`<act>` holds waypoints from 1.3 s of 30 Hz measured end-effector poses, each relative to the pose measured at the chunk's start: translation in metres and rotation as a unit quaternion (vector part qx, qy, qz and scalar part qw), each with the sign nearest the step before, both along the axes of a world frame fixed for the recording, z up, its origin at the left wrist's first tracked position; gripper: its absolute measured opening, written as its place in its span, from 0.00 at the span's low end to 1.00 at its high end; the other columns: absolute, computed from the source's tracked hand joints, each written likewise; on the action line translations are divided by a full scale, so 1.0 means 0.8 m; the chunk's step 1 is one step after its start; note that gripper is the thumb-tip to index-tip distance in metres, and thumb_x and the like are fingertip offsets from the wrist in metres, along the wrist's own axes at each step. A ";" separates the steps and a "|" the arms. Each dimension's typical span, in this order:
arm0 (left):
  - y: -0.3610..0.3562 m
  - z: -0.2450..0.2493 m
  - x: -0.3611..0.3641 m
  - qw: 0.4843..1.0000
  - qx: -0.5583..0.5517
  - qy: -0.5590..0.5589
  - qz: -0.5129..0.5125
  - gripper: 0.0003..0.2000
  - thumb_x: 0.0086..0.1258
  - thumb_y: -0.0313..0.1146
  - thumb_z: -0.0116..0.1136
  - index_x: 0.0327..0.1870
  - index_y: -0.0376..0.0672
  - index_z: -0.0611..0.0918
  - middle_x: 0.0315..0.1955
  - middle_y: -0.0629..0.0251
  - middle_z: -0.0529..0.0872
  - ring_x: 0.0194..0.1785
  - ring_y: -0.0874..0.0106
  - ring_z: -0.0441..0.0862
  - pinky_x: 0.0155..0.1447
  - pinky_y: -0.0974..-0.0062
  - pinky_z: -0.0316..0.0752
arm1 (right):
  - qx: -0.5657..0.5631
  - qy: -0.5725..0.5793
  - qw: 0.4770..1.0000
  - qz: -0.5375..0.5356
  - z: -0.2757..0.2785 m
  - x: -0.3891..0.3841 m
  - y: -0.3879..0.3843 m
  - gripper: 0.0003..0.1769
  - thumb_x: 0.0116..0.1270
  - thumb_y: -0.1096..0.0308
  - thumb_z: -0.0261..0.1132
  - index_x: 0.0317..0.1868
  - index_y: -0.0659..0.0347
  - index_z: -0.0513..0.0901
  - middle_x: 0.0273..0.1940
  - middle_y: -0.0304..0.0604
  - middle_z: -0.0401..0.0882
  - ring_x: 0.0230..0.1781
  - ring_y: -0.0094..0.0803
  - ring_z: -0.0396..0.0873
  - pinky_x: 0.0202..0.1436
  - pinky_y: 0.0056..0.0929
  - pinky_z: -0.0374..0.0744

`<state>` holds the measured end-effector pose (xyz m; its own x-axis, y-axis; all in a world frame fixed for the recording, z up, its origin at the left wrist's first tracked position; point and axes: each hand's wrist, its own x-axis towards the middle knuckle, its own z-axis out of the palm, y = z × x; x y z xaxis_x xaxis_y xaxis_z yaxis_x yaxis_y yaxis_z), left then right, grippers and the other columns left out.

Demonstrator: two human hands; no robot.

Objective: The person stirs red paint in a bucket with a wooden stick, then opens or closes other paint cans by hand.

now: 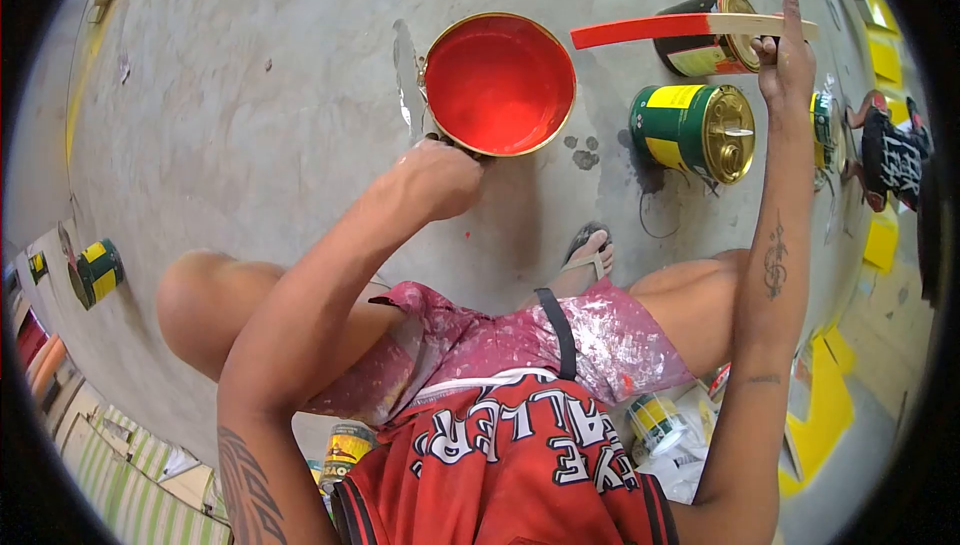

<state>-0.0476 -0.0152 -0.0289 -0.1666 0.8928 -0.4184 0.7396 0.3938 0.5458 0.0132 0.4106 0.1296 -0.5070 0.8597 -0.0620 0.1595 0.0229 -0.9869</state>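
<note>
An open paint can (500, 75) full of bright red paint is in the upper middle. My left hand (445, 177) is closed at the can's near left edge, its fingertips partly hidden behind the rim. To the right, my right hand (788, 63) is raised and closed around the bare end of a flat wooden stirring stick (640, 31). One finger points up along the stick. Red paint coats the stick's far half, which points left, beyond the can's right rim and apart from it. A paint-smeared dark can (700, 53) lies behind the stick.
A green and yellow can (690, 133) is near my right forearm, beside dark stains on the concrete floor (300, 75). Another green can (97, 273) is at far left. More cans (655, 425) stand by my right hip. At the right edge is a person in dark clothes (893, 157).
</note>
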 end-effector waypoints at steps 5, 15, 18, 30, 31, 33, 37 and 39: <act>0.005 0.028 0.000 0.998 -0.013 -0.028 0.054 0.14 0.68 0.32 0.53 0.46 0.41 0.91 0.40 0.48 0.91 0.47 0.49 0.90 0.53 0.52 0.83 | -0.079 0.007 0.995 0.053 -0.038 -0.003 -0.019 0.27 0.66 0.47 0.79 0.40 0.63 0.79 0.29 0.37 0.77 0.20 0.21 0.74 0.28 0.26 0.83; 0.012 0.038 -0.013 0.995 -0.092 -0.029 -0.024 0.16 0.75 0.42 0.61 0.53 0.42 0.89 0.45 0.51 0.92 0.52 0.50 0.89 0.57 0.55 0.82 | -0.056 -0.044 0.997 -0.021 -0.066 -0.002 -0.004 0.24 0.68 0.48 0.78 0.45 0.60 0.81 0.33 0.34 0.79 0.22 0.16 0.72 0.28 0.20 0.78; 0.017 0.045 -0.014 0.989 -0.132 -0.057 -0.028 0.27 0.72 0.36 0.61 0.74 0.48 0.76 0.52 0.46 0.88 0.55 0.48 0.86 0.59 0.52 0.80 | -0.028 -0.034 0.999 -0.008 -0.029 0.010 0.005 0.25 0.68 0.46 0.78 0.44 0.60 0.81 0.33 0.36 0.80 0.22 0.17 0.72 0.27 0.21 0.77; -0.002 0.065 0.029 0.957 -0.244 -0.052 -0.148 0.20 0.74 0.47 0.63 0.58 0.43 0.86 0.48 0.52 0.91 0.53 0.51 0.88 0.62 0.53 0.80 | 0.057 -0.245 0.968 0.000 0.028 0.098 0.070 0.38 0.64 0.27 0.72 0.46 0.57 0.78 0.28 0.30 0.71 0.23 0.17 0.72 0.30 0.23 0.77; -0.008 0.062 0.037 0.962 -0.222 -0.052 -0.152 0.20 0.75 0.48 0.63 0.58 0.44 0.86 0.49 0.53 0.91 0.55 0.52 0.88 0.62 0.54 0.79 | 0.041 -0.306 0.951 0.003 0.026 0.098 0.066 0.36 0.63 0.26 0.72 0.43 0.54 0.77 0.28 0.29 0.71 0.23 0.17 0.72 0.30 0.22 0.77; -0.014 0.059 0.040 0.966 -0.196 -0.052 -0.160 0.20 0.75 0.49 0.63 0.58 0.45 0.86 0.50 0.54 0.91 0.56 0.53 0.87 0.63 0.55 0.79 | 0.049 -0.324 0.944 -0.028 0.010 0.106 0.064 0.35 0.63 0.26 0.72 0.38 0.52 0.76 0.27 0.27 0.71 0.23 0.17 0.71 0.28 0.21 0.76; -0.007 0.056 0.025 0.967 -0.185 -0.055 -0.164 0.19 0.75 0.48 0.63 0.57 0.44 0.85 0.51 0.54 0.90 0.58 0.55 0.86 0.65 0.56 0.77 | -0.045 -0.368 0.929 -0.017 -0.054 0.140 0.110 0.34 0.63 0.27 0.72 0.35 0.52 0.76 0.25 0.28 0.73 0.19 0.17 0.70 0.21 0.20 0.74; -0.005 0.055 0.018 0.969 -0.183 -0.044 -0.160 0.19 0.75 0.48 0.63 0.57 0.43 0.85 0.51 0.53 0.90 0.58 0.54 0.86 0.65 0.56 0.76 | -0.059 -0.351 0.933 -0.058 -0.073 0.155 0.112 0.32 0.63 0.31 0.74 0.35 0.54 0.77 0.25 0.31 0.77 0.19 0.19 0.72 0.20 0.20 0.77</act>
<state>-0.0329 -0.0189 0.0153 0.1452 0.6827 -0.7161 0.8124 0.3309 0.4802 0.1373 0.5002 0.0711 -0.2101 0.8723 -0.4416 0.7617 -0.1372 -0.6332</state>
